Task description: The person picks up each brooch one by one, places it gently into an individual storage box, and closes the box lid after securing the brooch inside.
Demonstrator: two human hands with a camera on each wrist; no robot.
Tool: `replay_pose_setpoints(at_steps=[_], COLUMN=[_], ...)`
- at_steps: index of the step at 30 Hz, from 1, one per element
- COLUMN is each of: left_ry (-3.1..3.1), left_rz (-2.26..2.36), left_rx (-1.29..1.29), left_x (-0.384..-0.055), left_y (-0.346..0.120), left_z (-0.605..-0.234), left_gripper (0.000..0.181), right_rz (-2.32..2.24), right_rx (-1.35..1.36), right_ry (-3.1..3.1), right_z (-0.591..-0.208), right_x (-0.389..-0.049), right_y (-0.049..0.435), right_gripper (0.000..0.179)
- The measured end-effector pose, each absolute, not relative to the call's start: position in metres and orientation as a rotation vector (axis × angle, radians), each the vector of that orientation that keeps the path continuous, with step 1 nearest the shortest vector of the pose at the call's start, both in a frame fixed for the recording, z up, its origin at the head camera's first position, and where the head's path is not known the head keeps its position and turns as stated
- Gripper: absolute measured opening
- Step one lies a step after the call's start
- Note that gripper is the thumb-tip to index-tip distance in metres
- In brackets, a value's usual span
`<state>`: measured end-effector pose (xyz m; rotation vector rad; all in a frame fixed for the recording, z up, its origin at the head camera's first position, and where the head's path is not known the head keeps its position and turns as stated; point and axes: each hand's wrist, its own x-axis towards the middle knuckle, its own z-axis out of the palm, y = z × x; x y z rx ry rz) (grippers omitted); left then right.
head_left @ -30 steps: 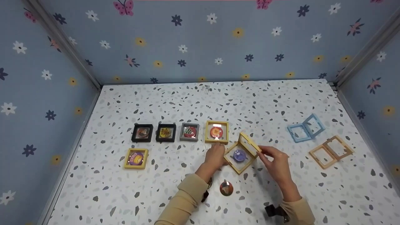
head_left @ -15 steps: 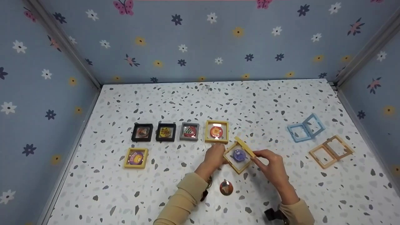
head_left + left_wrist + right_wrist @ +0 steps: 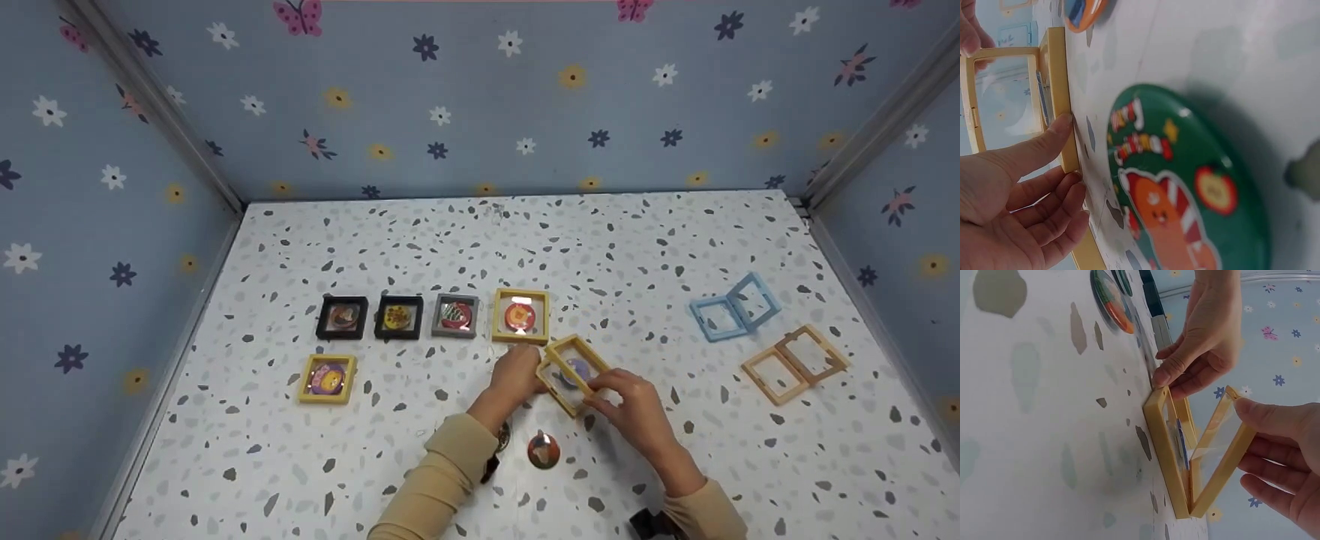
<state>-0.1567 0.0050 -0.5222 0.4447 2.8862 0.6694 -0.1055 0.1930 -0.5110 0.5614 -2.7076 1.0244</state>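
Observation:
A yellow display frame [image 3: 556, 393] lies on the table with its clear-windowed lid [image 3: 1224, 461] tilted partly down over the base. Inside sits a purple round badge [image 3: 577, 368], partly covered by the lid. My left hand [image 3: 516, 376] grips the near-left corner of the base, thumb on its edge and fingers curled beside it, as the left wrist view shows. My right hand [image 3: 628, 405] pinches the lid's free edge between thumb and fingers. Close to my left wrist lies a green badge [image 3: 1174, 180] with a gingerbread figure. An orange-brown badge [image 3: 544, 451] rests nearer me.
Left of my hands stand two black frames [image 3: 342, 318], a grey frame [image 3: 454, 316] and two more yellow frames [image 3: 520, 294], each holding a badge. On the right lie an unfolded blue frame [image 3: 718, 319] and an unfolded tan frame [image 3: 776, 375]. Patterned walls [image 3: 480, 90] enclose the table.
My right hand has moved left and swung the yellow frame's lid from nearly upright down over the purple badge. My left hand has stayed at the base's corner.

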Motion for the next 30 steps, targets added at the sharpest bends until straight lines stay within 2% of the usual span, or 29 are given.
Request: replay_pose_setpoints(at_steps=[18, 23, 30], left_ry=[2.886, 2.885, 2.868], left_rz=[0.619, 0.595, 0.597], left_rx=[0.450, 0.440, 0.425], left_x=[-0.156, -0.157, -0.158], left_y=[0.005, 0.006, 0.006], left_z=[-0.524, -0.522, -0.522], left_gripper=[0.029, 0.022, 0.030], right_rz=[0.860, 0.806, 0.690], right_rx=[0.674, 0.686, 0.706], right_ry=[-2.805, -2.844, -2.910], right_z=[-0.521, -0.523, -0.525], right_x=[-0.101, -0.102, -0.103], right_y=[0.181, 0.179, 0.175], right_gripper=[0.020, 0.021, 0.020])
